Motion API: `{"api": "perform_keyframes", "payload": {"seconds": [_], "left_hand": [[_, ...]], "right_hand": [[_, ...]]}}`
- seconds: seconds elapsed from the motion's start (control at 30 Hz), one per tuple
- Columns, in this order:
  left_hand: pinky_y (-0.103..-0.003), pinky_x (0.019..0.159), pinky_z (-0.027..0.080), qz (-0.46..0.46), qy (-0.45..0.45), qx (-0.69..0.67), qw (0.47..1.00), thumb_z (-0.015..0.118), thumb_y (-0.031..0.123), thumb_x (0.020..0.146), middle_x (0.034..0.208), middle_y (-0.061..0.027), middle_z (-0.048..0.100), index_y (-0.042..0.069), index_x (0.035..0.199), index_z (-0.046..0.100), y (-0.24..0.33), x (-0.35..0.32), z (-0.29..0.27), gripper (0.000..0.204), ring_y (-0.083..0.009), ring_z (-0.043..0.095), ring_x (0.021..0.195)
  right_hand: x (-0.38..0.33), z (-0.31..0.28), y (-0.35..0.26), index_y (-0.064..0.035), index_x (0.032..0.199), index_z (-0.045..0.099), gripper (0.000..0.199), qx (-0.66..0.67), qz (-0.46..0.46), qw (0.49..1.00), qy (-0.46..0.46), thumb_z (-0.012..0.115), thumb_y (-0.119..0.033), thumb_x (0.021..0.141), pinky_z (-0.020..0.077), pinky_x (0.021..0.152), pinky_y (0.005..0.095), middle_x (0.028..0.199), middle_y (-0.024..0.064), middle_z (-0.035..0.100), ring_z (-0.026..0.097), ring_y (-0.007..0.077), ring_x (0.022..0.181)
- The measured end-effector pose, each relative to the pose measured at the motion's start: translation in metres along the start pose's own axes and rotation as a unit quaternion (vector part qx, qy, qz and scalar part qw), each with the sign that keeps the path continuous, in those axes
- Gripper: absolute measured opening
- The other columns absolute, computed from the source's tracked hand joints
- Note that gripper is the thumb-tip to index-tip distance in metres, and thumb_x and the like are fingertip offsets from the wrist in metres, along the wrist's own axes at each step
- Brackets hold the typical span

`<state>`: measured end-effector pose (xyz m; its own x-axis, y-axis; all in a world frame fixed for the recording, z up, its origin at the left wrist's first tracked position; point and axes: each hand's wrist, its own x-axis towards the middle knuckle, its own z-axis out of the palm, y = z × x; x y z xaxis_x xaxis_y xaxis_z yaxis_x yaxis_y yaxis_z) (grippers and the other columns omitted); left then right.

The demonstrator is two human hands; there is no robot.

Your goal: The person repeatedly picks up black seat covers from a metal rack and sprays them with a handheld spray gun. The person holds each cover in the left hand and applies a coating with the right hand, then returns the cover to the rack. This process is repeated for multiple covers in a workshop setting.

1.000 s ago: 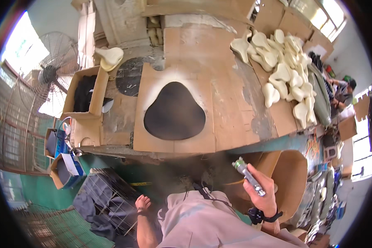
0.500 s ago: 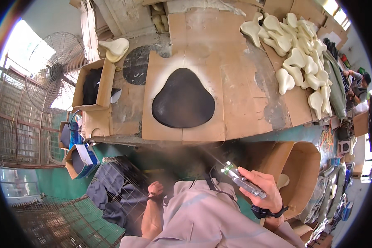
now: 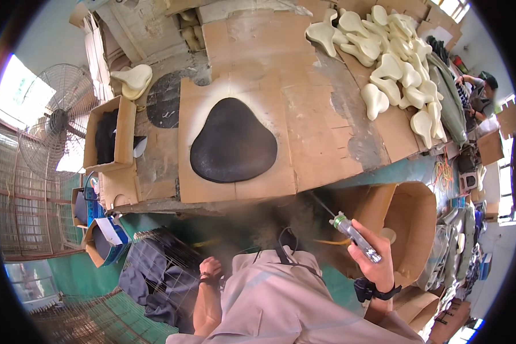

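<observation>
My right hand [image 3: 374, 255] is wrapped round a metal spray gun [image 3: 355, 236] with a green ring near its nozzle. A thin streak of spray leaves the nozzle toward the table's near edge, and haze hangs in front of me. On the worktable lies a black rounded-triangular piece [image 3: 233, 142] on a cardboard sheet [image 3: 235, 194], which is whitened around the piece's upper edge. My left hand [image 3: 210, 267] hangs low beside my clothing, its fingers curled in with nothing visible in them, apart from the table.
Cream saddle-shaped foam pads [image 3: 390, 66] are heaped at the table's far right. A cardboard box [image 3: 124, 137] with dark pieces stands at the left, near a large fan [image 3: 58, 117]. An open carton [image 3: 413, 229] sits right of my right hand. Another person [image 3: 479, 97] is far right.
The view has swung so that the table and its things sit further left. My right hand with the spray gun has moved right and slightly farther from me. My left hand stays low.
</observation>
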<state>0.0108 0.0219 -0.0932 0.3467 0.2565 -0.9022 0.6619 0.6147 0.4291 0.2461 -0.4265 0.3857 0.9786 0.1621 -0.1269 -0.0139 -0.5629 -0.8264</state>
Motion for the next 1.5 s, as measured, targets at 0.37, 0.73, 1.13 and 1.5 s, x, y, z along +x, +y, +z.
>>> {"api": "perform_keyframes", "payload": {"seconds": [0.37,0.73,1.13,1.5], "left_hand": [[-0.03,0.061,0.055,0.106,0.032,0.075,0.991,0.063,0.016,0.092,0.095,-0.0116,0.07,0.002,0.117,0.065,0.058,-0.017,0.04,0.029,-0.0183,0.067,0.074],[-0.046,0.094,0.052,0.769,-0.34,0.284,0.461,0.084,0.021,0.069,0.108,-0.0078,0.065,0.009,0.108,0.071,0.276,-0.372,0.301,0.043,-0.0291,0.064,0.103],[-0.04,0.079,0.057,0.748,-0.438,0.265,0.422,0.067,0.0,0.062,0.103,-0.0119,0.063,0.0,0.107,0.068,0.242,-0.359,0.323,0.045,-0.0307,0.065,0.092],[-0.045,0.097,0.051,0.738,-0.284,0.264,0.553,0.07,0.004,0.079,0.118,-0.0186,0.068,0.001,0.11,0.07,0.264,-0.347,0.282,0.031,-0.0384,0.063,0.113]], "right_hand": [[0.052,0.032,-0.033,0.0019,0.13,0.06,0.048,0.032,-0.12,0.992,0.024,0.071,0.0,0.083,0.0512,0.07,0.0298,0.095,0.0155,0.07,0.065,0.0212,0.074],[0.054,0.07,-0.042,-0.0019,0.141,0.05,0.069,-0.009,-0.183,0.975,-0.127,0.071,0.004,0.075,0.0533,0.078,0.0376,0.103,0.0196,0.066,0.065,0.0362,0.087],[0.029,0.084,-0.015,0.0075,0.135,0.051,0.062,0.005,-0.179,0.977,-0.119,0.069,-0.001,0.077,0.0556,0.087,0.0375,0.108,0.0199,0.068,0.068,0.0352,0.097],[0.023,0.048,-0.03,0.001,0.131,0.059,0.052,0.025,-0.099,0.994,0.044,0.072,0.003,0.08,0.0521,0.075,0.0319,0.1,0.0203,0.068,0.067,0.0306,0.081]]}}
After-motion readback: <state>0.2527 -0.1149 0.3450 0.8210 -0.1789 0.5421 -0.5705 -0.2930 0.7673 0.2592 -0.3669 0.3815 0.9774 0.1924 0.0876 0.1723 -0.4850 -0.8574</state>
